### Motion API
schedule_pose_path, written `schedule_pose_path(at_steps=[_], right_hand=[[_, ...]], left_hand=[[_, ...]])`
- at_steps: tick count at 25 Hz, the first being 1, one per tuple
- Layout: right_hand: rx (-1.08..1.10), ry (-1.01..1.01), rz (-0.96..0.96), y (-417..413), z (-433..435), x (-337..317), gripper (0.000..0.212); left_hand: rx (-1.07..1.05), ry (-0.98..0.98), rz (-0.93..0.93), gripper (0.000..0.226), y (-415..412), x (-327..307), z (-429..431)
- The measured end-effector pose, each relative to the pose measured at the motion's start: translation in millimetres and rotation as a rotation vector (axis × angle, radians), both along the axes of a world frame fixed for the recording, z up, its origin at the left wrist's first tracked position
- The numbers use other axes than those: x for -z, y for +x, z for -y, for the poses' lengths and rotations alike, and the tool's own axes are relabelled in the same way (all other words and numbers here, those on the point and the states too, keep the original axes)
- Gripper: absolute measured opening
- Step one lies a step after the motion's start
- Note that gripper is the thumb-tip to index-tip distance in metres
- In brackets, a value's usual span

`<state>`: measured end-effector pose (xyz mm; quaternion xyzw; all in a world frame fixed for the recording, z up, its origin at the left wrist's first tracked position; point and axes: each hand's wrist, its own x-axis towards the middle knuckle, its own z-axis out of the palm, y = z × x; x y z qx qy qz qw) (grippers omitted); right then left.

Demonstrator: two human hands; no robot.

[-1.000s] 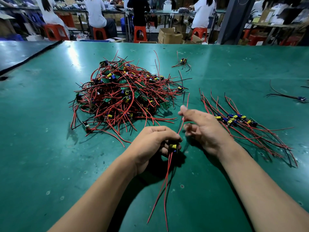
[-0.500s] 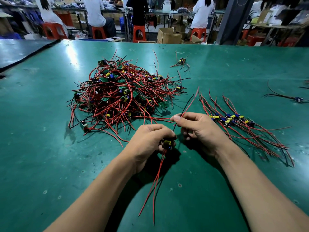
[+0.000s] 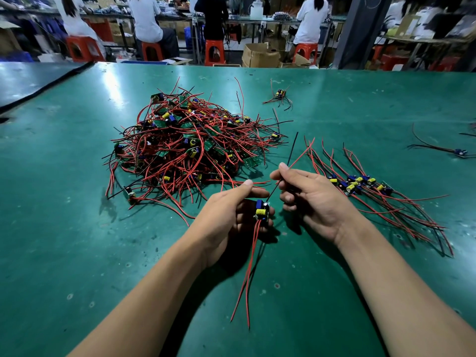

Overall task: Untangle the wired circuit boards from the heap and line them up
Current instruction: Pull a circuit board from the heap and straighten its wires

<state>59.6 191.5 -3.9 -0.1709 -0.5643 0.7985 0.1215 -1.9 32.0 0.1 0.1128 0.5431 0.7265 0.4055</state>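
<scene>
Moved: left grip point(image 3: 231, 217) rolled more palm-up since half a second ago, thumb lifted away, baring the small green circuit board with blue and yellow parts point(image 3: 262, 210) that was tucked under it.
Board: held just above the worn green surface point(image 3: 77, 228), near the front, between the tangle and the tidy row; propped on edge against the left fingers.
Left grip: fingers curled under and round the board, thumb straight and clear of it.
Right grip point(image 3: 314, 199): thumb and forefinger pinched on the upper black and red wires point(image 3: 292, 150), other fingers loosely curled; just beside the left grip, not touching.
Upper wires: rising from the board's top through the pinch, then fanning apart, free ends in the air.
Lower red wires point(image 3: 247, 274): trailing from the board's bottom edge toward the viewer.
Heap: large tangled heap of red and black wires and green boards point(image 3: 185, 148), left of and beyond both grips.
Row: lined-up row of wired boards point(image 3: 360, 185) at right, side by side, wires stretched roughly parallel.
Strays: lone wired board point(image 3: 280, 93) beyond the heap; second lone board point(image 3: 459, 152) near the right edge.
Background: people seated on red plastic stools point(image 3: 213, 51); brown cardboard boxes point(image 3: 260, 56) on the floor.
</scene>
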Motion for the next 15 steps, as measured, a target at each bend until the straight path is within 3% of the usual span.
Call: schedule_pose_path(at_steps=[5,10,15], right_hand=[[0.005,0.026,-0.005,-1.0,-1.0,2.5,0.025],[0.078,-0.001,-0.094,-2.6,-4.6,2.4,0.026],[0.122,-0.028,-0.167,-1.5,-4.7,-1.2,0.027]], left_hand=[[0.024,0.036,-0.017,0.021,-4.6,2.4,4.5],[0.053,0.131,-0.035,0.034,-7.3,3.4,6.8],[0.071,0.164,-0.047,0.032,-7.8,5.7,8.8]])
